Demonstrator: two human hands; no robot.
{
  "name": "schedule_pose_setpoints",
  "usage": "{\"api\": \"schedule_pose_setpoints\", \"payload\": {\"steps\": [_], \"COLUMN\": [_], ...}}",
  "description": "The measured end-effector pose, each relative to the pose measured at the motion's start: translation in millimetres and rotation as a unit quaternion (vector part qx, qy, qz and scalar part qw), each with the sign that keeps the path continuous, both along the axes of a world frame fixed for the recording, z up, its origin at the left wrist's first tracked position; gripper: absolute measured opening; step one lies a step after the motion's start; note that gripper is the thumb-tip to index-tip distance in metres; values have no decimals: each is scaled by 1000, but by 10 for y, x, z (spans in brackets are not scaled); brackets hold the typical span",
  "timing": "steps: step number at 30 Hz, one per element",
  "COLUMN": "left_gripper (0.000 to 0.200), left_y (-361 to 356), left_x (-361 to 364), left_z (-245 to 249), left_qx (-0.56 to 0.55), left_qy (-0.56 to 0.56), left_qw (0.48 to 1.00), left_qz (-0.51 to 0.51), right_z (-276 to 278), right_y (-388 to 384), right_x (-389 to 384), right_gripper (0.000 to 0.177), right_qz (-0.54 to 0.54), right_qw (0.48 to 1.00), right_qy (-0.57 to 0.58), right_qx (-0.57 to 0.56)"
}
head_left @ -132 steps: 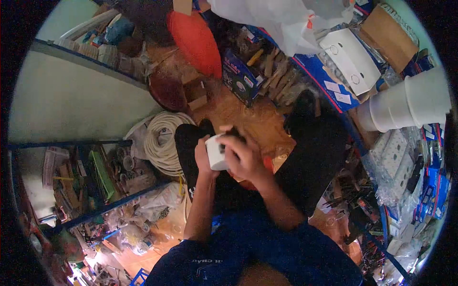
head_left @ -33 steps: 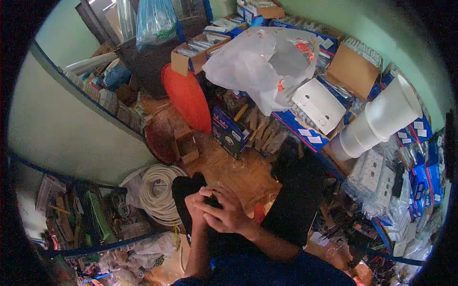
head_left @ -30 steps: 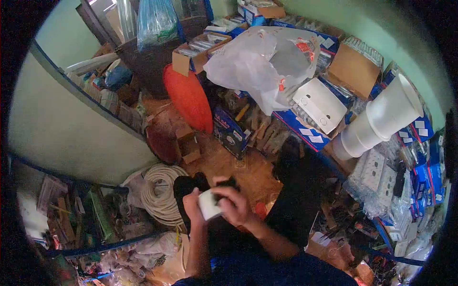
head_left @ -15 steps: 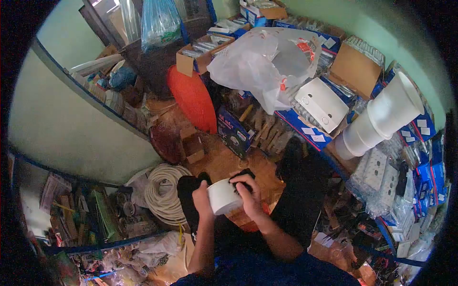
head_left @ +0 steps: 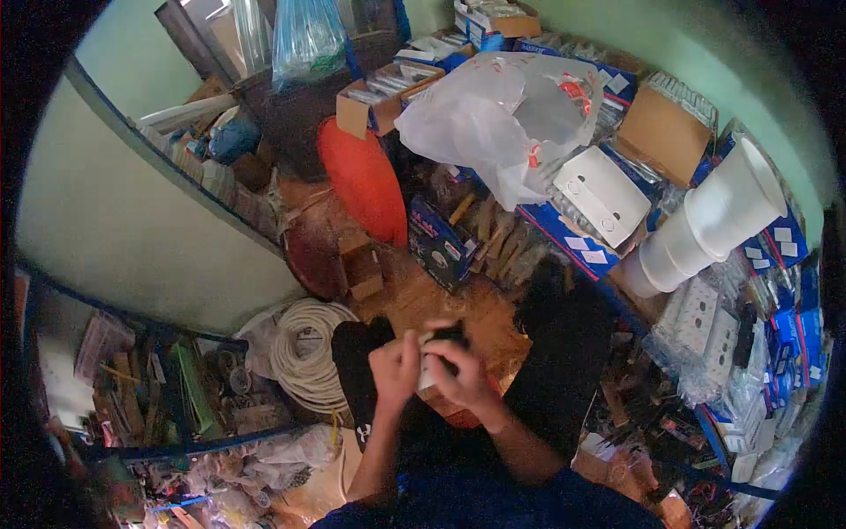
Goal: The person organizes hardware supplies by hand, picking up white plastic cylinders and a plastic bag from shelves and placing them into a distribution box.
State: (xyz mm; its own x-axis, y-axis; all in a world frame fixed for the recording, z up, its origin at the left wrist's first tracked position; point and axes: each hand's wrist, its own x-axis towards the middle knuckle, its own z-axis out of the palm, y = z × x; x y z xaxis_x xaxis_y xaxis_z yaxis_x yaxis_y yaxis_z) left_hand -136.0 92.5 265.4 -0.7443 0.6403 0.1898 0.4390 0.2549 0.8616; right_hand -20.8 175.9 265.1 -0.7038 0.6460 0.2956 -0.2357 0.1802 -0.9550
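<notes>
Both hands are together in front of my lap around a short white cylinder (head_left: 428, 374), of which only a narrow strip shows between them. My left hand (head_left: 395, 368) is closed on its left side, with the thumb up. On the other side my right hand (head_left: 462, 377) is curled, its fingers smeared by motion. At the right hand's fingertips is a small black object (head_left: 454, 335), pressed close to the cylinder; its kind cannot be made out.
Coiled white hose (head_left: 308, 357) lies on the floor at left. A red rounded panel (head_left: 361, 181) stands ahead. At right, a shelf holds blue boxes, a white plastic bag (head_left: 493, 115), stacked white tubs (head_left: 705, 229) and an opened carton (head_left: 670, 128).
The white cylinder has turned, so its broad side no longer shows. My left hand has moved right, closer to my right hand. The view has shifted slightly.
</notes>
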Motion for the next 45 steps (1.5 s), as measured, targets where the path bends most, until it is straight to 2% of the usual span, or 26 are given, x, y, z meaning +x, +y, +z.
{"api": "schedule_pose_setpoints", "payload": {"steps": [1,2,4,5,6,8,9,10,12,13,14,17,18,20,21,24,27,28,29,32,33,36,37,40,41,45], "left_gripper": [44,43,43,40,37,38,38,39,40,41,43,47,48,61,52,41,23,22,22,23,25,24,20,13,11,13], "left_y": [15,16,1,-5,-10,6,-74,-106,-62,-57,-37,73,114,191,156,63,92,100,67,147,130,125,161,127,134,184], "left_x": [25,59,21,47,72,64,-3,-45,-73,-46,-9,62,149,342,283,121,65,70,-35,-18,-85,-254,-262,-103,17,146], "left_z": [20,90,297,301,306,156,-51,-73,-149,-134,-122,-186,-195,-164,-157,-245,14,211,54,218,146,107,206,313,388,385], "left_qx": [36,70,29,140,252,194,99,2,-21,26,74,33,129,313,127,60,115,129,127,162,171,282,270,155,130,187], "left_qy": [-47,-94,-188,-378,-535,-455,-322,-175,131,48,-36,-11,-110,-301,-218,-315,-289,-303,-176,-38,-48,-143,-78,163,103,-95], "left_qw": [998,993,978,909,790,846,934,984,987,994,991,997,984,899,967,943,950,942,973,969,963,930,942,974,979,974], "left_qz": [8,17,89,107,160,199,120,36,-87,-97,-108,-63,-63,-61,-33,-91,23,64,80,184,202,188,186,-4,-121,-86], "right_z": [50,147,317,260,205,174,231,192,85,171,133,93,124,200,264,113,197,162,98,100,112,-237,-193,-46,-51,-63], "right_y": [-11,-16,0,-3,5,40,8,-22,-62,-29,-31,-10,52,171,163,145,138,123,94,80,68,76,140,114,83,62], "right_x": [-9,-11,-13,-15,-17,-48,-13,-18,-42,-49,-52,-27,-28,-36,-2,5,12,12,16,14,18,-60,-10,-4,12,71], "right_gripper": [20,21,22,24,25,26,25,24,24,25,26,34,38,48,59,64,71,66,61,36,29,32,30,29,26,25], "right_qz": [-37,-33,-30,-20,-24,-31,-28,-21,-5,12,3,-34,-10,39,40,35,-4,9,21,51,60,-103,-106,-148,-117,-127], "right_qw": [986,984,977,987,994,996,996,1000,981,976,986,999,998,976,909,959,993,992,990,984,981,981,976,974,982,975], "right_qy": [-39,-18,20,49,56,74,18,0,-37,-3,4,42,1,-83,-196,-192,-98,-116,-134,-171,-181,-87,-65,-24,-10,40], "right_qx": [157,175,209,151,87,-39,-82,9,190,219,167,4,69,199,367,203,63,53,44,0,-18,-137,-180,-169,-148,-178]}}
